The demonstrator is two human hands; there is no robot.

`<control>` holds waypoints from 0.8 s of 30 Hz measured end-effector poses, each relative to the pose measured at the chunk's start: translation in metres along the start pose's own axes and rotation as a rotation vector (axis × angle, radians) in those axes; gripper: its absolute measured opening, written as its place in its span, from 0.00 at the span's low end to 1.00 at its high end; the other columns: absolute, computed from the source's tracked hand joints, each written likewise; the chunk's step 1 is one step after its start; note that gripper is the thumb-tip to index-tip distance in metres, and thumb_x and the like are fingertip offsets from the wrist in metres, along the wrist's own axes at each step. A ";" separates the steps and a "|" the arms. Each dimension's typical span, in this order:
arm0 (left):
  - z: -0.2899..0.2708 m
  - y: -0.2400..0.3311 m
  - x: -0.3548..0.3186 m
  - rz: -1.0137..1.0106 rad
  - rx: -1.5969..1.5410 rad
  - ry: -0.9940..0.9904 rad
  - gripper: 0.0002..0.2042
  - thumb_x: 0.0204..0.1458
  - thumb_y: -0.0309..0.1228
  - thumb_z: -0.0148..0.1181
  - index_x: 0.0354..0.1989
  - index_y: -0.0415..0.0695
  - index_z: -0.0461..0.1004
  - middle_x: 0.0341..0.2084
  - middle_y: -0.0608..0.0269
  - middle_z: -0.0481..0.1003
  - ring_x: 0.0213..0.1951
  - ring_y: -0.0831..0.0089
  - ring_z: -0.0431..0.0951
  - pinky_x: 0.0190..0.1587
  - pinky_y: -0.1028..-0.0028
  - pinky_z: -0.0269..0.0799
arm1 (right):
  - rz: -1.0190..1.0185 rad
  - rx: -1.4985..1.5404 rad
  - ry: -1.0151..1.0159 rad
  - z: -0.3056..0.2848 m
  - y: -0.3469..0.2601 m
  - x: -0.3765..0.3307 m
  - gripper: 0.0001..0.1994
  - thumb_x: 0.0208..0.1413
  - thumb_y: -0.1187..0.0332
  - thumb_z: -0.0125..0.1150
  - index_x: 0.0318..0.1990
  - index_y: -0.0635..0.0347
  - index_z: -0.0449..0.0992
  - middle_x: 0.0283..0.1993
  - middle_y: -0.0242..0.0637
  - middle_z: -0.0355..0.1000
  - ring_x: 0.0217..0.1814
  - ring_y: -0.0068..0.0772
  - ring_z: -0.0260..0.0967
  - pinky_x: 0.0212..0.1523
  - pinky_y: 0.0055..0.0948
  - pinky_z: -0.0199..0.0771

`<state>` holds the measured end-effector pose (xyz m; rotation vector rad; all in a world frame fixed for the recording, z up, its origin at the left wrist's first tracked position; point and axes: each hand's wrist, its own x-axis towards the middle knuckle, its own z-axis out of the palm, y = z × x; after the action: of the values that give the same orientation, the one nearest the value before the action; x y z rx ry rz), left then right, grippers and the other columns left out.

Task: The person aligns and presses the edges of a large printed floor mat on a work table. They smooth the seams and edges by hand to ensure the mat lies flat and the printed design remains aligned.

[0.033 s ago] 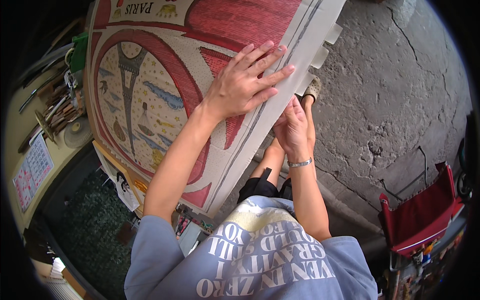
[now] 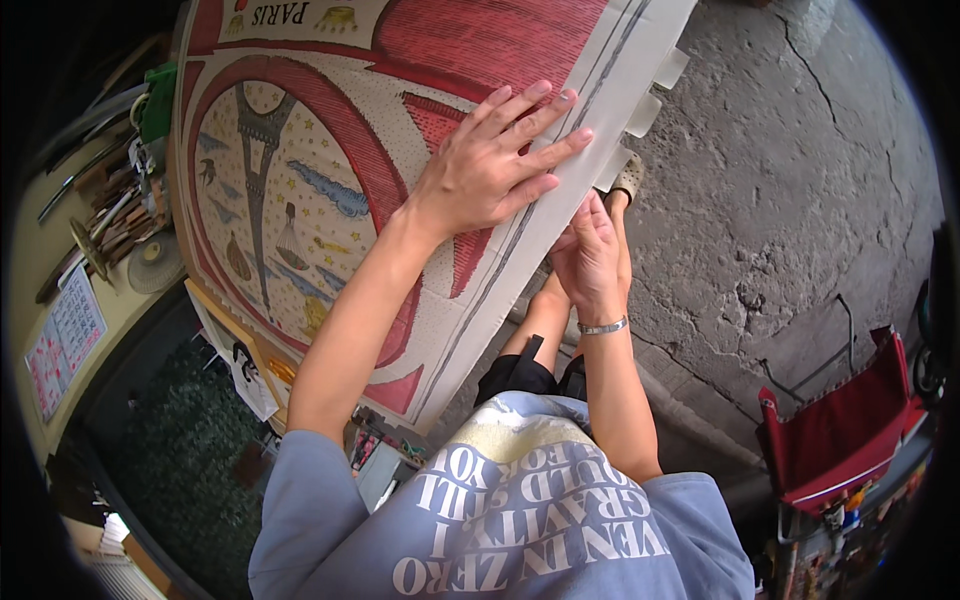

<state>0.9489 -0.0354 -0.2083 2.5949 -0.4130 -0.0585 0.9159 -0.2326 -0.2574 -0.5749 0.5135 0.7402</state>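
A large printed sheet [image 2: 330,120] in red and cream, with a tower, stars and birds inside a red oval, fills the upper left. My left hand [image 2: 490,165] lies on it, palm down with fingers spread, near its white right border. Several pale translucent strips that look like tape [image 2: 643,114] stick out past that border. Just below the lowest strip, my right hand [image 2: 588,255] is at the sheet's edge, palm turned up and thumb pressed to the fingers. Whatever is pinched there is too small or hidden to tell.
Cracked concrete floor [image 2: 770,200] spreads to the right, with a red folding fabric chair [image 2: 835,430] at lower right. Tools and wood offcuts [image 2: 125,200] crowd the left side, near a round fan [image 2: 155,262]. A wooden frame edge [image 2: 235,325] sits below the sheet.
The sheet and my right hand appear shifted very slightly to the right. Both hands keep the same pose.
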 end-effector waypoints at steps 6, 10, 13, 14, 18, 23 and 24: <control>0.005 -0.006 -0.002 0.010 -0.004 0.005 0.27 0.60 0.44 0.61 0.69 0.68 0.70 0.76 0.67 0.59 0.76 0.62 0.56 0.73 0.51 0.56 | -0.186 -0.002 0.050 -0.009 -0.002 0.000 0.10 0.73 0.61 0.53 0.46 0.57 0.68 0.43 0.36 0.74 0.42 0.28 0.73 0.48 0.32 0.77; 0.006 -0.007 -0.006 0.029 -0.024 0.007 0.26 0.58 0.45 0.63 0.68 0.70 0.72 0.76 0.67 0.59 0.76 0.61 0.56 0.73 0.51 0.56 | -0.235 -0.136 0.053 -0.007 -0.001 -0.013 0.09 0.73 0.62 0.53 0.46 0.57 0.69 0.43 0.38 0.74 0.41 0.29 0.74 0.46 0.31 0.78; 0.008 -0.008 -0.007 0.023 -0.001 -0.001 0.26 0.58 0.46 0.63 0.67 0.71 0.73 0.76 0.67 0.59 0.76 0.61 0.56 0.73 0.51 0.56 | -0.242 -0.165 0.076 -0.002 0.003 -0.016 0.07 0.74 0.64 0.52 0.46 0.58 0.69 0.42 0.36 0.73 0.42 0.26 0.72 0.45 0.29 0.76; 0.010 -0.008 -0.006 0.027 -0.005 0.005 0.26 0.58 0.46 0.63 0.67 0.71 0.72 0.76 0.67 0.59 0.76 0.61 0.56 0.73 0.51 0.56 | -0.260 -0.189 0.080 -0.001 0.003 -0.016 0.07 0.73 0.64 0.54 0.47 0.57 0.70 0.42 0.33 0.73 0.42 0.24 0.71 0.45 0.28 0.75; 0.012 -0.008 -0.006 0.027 0.008 0.004 0.26 0.58 0.45 0.63 0.68 0.71 0.72 0.76 0.67 0.58 0.76 0.62 0.56 0.73 0.51 0.55 | -0.270 -0.217 0.116 0.002 0.005 -0.012 0.07 0.72 0.64 0.57 0.46 0.57 0.71 0.42 0.28 0.73 0.42 0.19 0.70 0.45 0.23 0.72; 0.014 -0.009 -0.007 0.033 0.004 0.012 0.27 0.58 0.45 0.63 0.68 0.72 0.71 0.76 0.68 0.58 0.76 0.62 0.56 0.73 0.51 0.56 | -0.312 -0.312 0.106 0.005 0.005 -0.011 0.06 0.72 0.65 0.58 0.44 0.57 0.72 0.39 0.24 0.71 0.38 0.15 0.64 0.41 0.20 0.67; 0.014 -0.009 -0.008 0.032 0.003 0.013 0.27 0.58 0.45 0.63 0.68 0.72 0.71 0.76 0.68 0.58 0.76 0.62 0.56 0.73 0.51 0.56 | -0.321 -0.327 0.101 0.005 0.005 -0.010 0.06 0.72 0.65 0.58 0.44 0.57 0.72 0.39 0.24 0.70 0.37 0.15 0.64 0.41 0.19 0.66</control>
<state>0.9426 -0.0321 -0.2248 2.5894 -0.4504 -0.0292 0.9067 -0.2308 -0.2492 -0.9787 0.3820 0.4914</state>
